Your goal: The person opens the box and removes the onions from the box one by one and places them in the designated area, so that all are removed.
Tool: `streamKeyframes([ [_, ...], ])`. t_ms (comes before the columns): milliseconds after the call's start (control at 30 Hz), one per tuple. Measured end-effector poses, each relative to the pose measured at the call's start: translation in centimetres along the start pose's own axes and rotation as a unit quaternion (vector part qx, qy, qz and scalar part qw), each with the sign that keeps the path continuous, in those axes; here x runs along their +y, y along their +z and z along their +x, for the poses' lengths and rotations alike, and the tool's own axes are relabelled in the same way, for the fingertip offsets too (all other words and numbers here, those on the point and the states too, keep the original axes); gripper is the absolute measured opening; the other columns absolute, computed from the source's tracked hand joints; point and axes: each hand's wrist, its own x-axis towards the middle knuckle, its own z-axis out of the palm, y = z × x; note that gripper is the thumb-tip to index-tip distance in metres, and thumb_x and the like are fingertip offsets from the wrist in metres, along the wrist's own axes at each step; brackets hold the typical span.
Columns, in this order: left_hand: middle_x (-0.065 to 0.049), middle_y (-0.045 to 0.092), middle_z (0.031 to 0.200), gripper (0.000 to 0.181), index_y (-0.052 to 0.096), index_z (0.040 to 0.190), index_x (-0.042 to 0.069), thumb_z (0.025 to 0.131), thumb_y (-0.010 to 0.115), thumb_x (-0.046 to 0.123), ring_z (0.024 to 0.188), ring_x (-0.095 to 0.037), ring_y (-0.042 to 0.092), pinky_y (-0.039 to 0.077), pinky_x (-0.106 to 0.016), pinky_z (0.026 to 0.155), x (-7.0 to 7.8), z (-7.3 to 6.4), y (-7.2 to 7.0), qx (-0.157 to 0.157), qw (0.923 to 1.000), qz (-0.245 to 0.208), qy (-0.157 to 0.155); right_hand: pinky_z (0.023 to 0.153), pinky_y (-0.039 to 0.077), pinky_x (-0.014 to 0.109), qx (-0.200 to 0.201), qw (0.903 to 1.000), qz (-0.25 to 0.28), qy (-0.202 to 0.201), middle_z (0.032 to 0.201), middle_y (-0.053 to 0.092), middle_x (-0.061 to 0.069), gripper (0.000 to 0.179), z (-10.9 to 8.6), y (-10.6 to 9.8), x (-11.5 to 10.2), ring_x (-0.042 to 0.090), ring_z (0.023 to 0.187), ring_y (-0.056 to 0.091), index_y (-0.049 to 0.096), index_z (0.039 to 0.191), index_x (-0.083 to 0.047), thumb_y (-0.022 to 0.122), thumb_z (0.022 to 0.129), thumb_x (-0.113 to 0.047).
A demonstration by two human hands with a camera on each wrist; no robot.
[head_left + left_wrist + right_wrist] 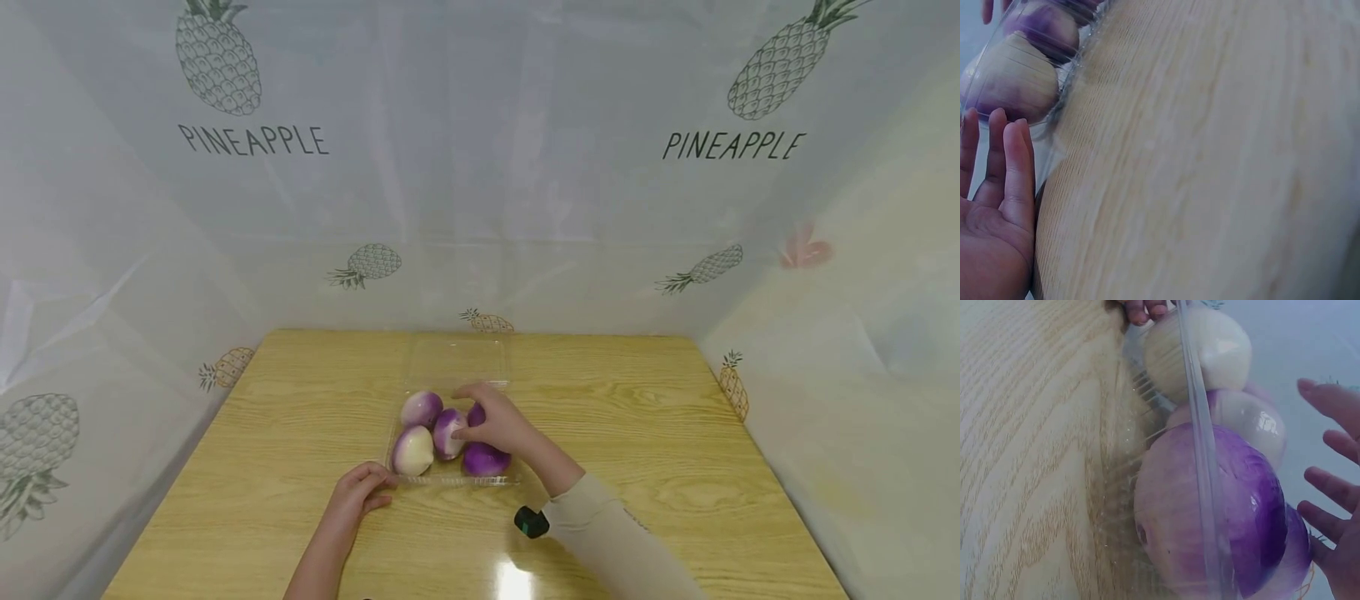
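Observation:
Several purple-and-white turnips lie in a clear plastic clamshell box [457,481]. My right hand [495,421] reaches over the box, thumb at the middle turnip [446,435]. In the right wrist view the fingers [1335,487] are spread and fairly straight, beside a purple turnip [1254,487]; contact is unclear. One turnip at the right is partly hidden by that hand. At the box's front left corner my left hand [363,487] rests its fingertips, near the pale turnip [413,451]. Its fingers [1017,169] look extended in the left wrist view.
The box's clear lid [457,360] lies folded back toward the rear of the wooden table [637,433]. A pale curtain printed with pineapples [480,167] hangs behind and along both sides. A small black device [531,522] sits at the right wrist.

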Motion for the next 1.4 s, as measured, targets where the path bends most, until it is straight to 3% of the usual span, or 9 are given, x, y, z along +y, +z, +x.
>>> streamKeyframes([
  [233,-0.009,0.065,0.094,0.017,0.063,0.089,-0.002,0.097,0.055,0.011,0.094,-0.023,0.061,0.054,-0.034,0.078,-0.1,0.0,-0.1,-0.003,1.0,0.004,-0.001,0.103,0.032,0.05,-0.018,0.9961,-0.084,-0.021,0.129,0.059,0.004,0.066,0.4,0.8,0.2,0.025,0.12,0.05,0.062,0.126,-0.013,0.088,0.07,-0.037],
  [500,-0.011,0.065,0.094,0.016,0.063,0.088,-0.002,0.096,0.056,0.01,0.094,-0.024,0.06,0.054,-0.034,0.077,0.0,0.0,0.0,0.001,1.0,0.001,0.001,0.101,0.025,0.05,-0.033,0.9881,-0.15,-0.006,0.124,0.061,-0.005,0.063,0.4,1.5,-0.1,0.022,0.121,0.049,0.063,0.122,-0.024,0.088,0.067,-0.04],
  [867,-0.009,0.064,0.095,0.02,0.065,0.091,-0.003,0.097,0.056,0.014,0.096,-0.024,0.06,0.053,-0.034,0.08,0.0,-0.1,-0.1,-0.007,0.9999,0.011,0.0,0.103,0.024,0.051,-0.04,0.9878,-0.15,0.014,0.117,0.064,-0.009,0.056,0.8,2.0,-0.8,0.018,0.114,0.055,0.063,0.113,-0.021,0.089,0.067,-0.037],
  [1167,-0.011,0.064,0.096,0.021,0.063,0.092,-0.008,0.097,0.056,0.012,0.095,-0.024,0.059,0.054,-0.034,0.078,0.1,-0.1,0.1,-0.001,0.9999,0.011,0.005,0.102,0.025,0.051,-0.026,0.99,-0.139,0.006,0.114,0.065,-0.009,0.052,0.7,1.8,-0.8,0.017,0.111,0.057,0.063,0.109,-0.02,0.089,0.067,-0.035],
  [1300,-0.009,0.065,0.093,0.018,0.065,0.088,-0.003,0.096,0.057,0.01,0.093,-0.023,0.06,0.054,-0.034,0.076,0.2,-0.2,0.2,0.003,1.0,0.003,0.005,0.102,0.025,0.05,-0.012,0.9947,-0.102,0.003,0.113,0.064,-0.007,0.05,0.6,1.6,-0.8,0.016,0.108,0.057,0.062,0.111,-0.019,0.087,0.07,-0.033],
  [1400,-0.007,0.066,0.09,0.017,0.066,0.086,0.0,0.096,0.057,0.01,0.091,-0.021,0.061,0.055,-0.033,0.075,0.2,-0.3,0.2,0.002,1.0,0.0,0.008,0.098,0.034,0.047,0.001,0.9989,-0.047,0.003,0.113,0.063,-0.004,0.051,0.3,1.4,-0.9,0.016,0.105,0.058,0.061,0.114,-0.016,0.086,0.071,-0.029],
])
